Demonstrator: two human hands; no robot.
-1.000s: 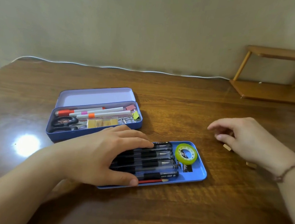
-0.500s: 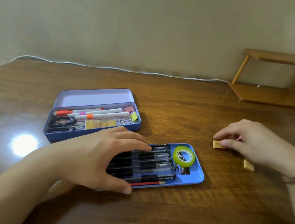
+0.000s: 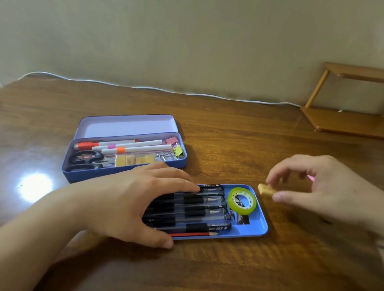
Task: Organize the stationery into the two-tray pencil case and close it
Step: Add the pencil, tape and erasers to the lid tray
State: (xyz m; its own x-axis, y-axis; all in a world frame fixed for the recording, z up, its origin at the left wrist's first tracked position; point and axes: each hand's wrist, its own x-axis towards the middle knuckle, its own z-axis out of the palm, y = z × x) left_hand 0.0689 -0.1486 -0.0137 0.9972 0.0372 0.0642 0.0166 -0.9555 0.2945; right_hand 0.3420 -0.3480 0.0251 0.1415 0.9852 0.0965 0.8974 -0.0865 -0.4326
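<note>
— Where was the eraser (image 3: 266, 189) at that moment?

— In my right hand (image 3: 329, 187). My grip was a light pinch, thumb under and forefinger over, the other fingers loosely curled and holding nothing. The eraser hung just above the table (image 3: 221, 275), right beside the far right corner of the tray (image 3: 259, 227).

— And the other hand?

— My left hand (image 3: 123, 199) lay flat across the pens (image 3: 204, 206) in the tray, fingers straight, pressing rather than gripping. It held the tray steady, I judged.

— So which way did the eraser have to go?

— Left, and slightly toward me. The free blue floor lay at the tray's right end, around the tape (image 3: 242, 200). That was the nearest open spot to my right hand, and the left was busy anyway. The other option was the case (image 3: 124, 162) farther left and back, where four erasers (image 3: 135, 160) already sat in a row beside the scissors (image 3: 85, 160); that was well apart from my grip and across the left hand.

— How did the eraser lie?

— Its long axis ran roughly left to right, slightly slanted, across the pinch. The pens ran the same way, so little turning seemed needed for the tray.

— What was left?

— The eraser, the tray to go in, the lid (image 3: 127, 125) to shut.
</note>
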